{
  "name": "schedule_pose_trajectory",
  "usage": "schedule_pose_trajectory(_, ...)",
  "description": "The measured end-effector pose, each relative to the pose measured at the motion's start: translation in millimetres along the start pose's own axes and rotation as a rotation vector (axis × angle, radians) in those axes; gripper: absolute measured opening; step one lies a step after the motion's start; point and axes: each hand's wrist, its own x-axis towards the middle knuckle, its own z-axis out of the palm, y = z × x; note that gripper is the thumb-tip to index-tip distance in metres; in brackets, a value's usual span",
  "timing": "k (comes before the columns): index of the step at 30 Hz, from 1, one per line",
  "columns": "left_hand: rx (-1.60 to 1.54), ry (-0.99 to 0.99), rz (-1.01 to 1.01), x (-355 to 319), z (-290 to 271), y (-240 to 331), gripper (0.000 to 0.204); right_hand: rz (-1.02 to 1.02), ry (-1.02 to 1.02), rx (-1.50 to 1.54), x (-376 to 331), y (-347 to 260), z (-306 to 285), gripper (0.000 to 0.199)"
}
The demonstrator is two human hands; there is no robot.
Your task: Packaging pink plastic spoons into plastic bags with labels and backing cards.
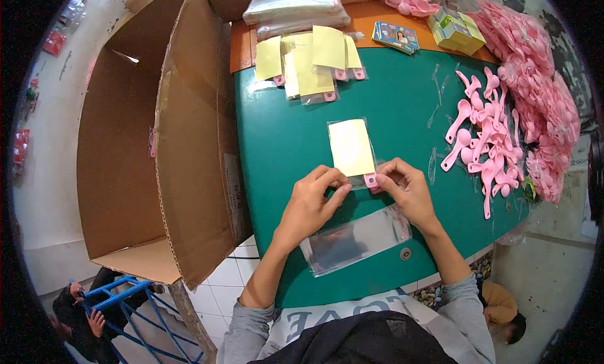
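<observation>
In front of me on the green table lies a clear plastic bag holding a yellow card (351,148), with a pink spoon handle end (371,180) showing at its lower right corner. My left hand (313,201) pinches the bag's lower edge between thumb and fingers. With its fingers curled, my right hand (410,191) grips the bag's lower right corner beside the pink handle end. The rest of the spoon is hidden behind the card. Just below my hands rests a stack of clear plastic bags (352,239), tilted up to the right.
Several packed bags with yellow cards (328,46) lie at the back. Behind them are bundled clear bags (296,5), printed cards (395,37) and a yellow card stack (456,32). Loose pink spoons (484,134) and bulk-bagged spoons (535,100) occupy the right; a cardboard box (195,131) stands left.
</observation>
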Motion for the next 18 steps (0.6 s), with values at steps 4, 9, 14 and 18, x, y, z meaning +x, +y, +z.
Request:
schedule_pose_trajectory(4, -0.041, 0.006, -0.130, -0.1, -0.5, 2.3, 0.013, 0.063, 0.106, -0.023, 0.4, -2.2, 9.9, 0.010)
schedule_pose_trajectory(9, -0.179, 0.070, -0.276, 3.2, 0.9, 1.0, 0.018, 0.076, 0.172, -0.065, 3.5, -3.0, 12.4, 0.012)
schedule_pose_trajectory(14, -0.270, 0.104, -0.321, 5.6, -0.5, 3.3, 0.034, 0.029, 0.193, -0.039, 3.2, -1.8, 12.4, 0.014)
schedule_pose_trajectory(18, -0.192, 0.088, -0.284, 3.3, 2.4, -1.7, 0.034, 0.038, 0.149, -0.076, 3.2, -2.3, 14.6, 0.023)
